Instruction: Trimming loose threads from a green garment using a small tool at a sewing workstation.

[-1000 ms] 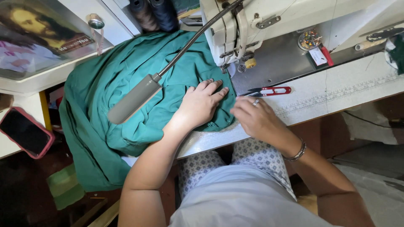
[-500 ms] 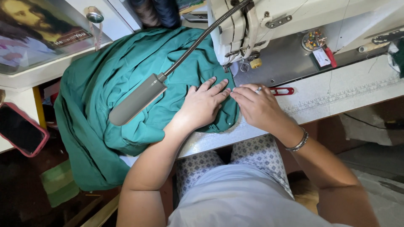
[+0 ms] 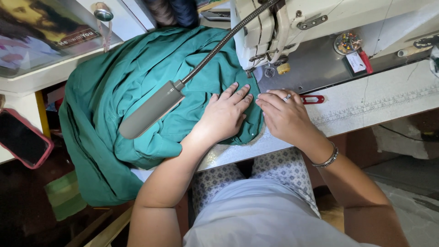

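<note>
Two bare hands are seen from above at the centre of the frame, laid flat on a sewing table (image 3: pixel 366 114). The left hand (image 3: pixel 224 116) is spread open, palm down, pressed on a teal green garment (image 3: pixel 137 87) that is heaped across the left half of the frame and draped over the table edge. The right hand (image 3: pixel 286 116), with a ring on one finger, is rested open at the garment's right edge, fingers gripping nothing. A cream sewing machine (image 3: pixel 274 27) is placed at upper centre. A grey gooseneck lamp (image 3: pixel 151 110) is stretched over the cloth. Red thread snips (image 3: pixel 314 99) are partly hidden beside the right hand. A red-cased phone (image 3: pixel 20 139) is seen at far left.
</note>
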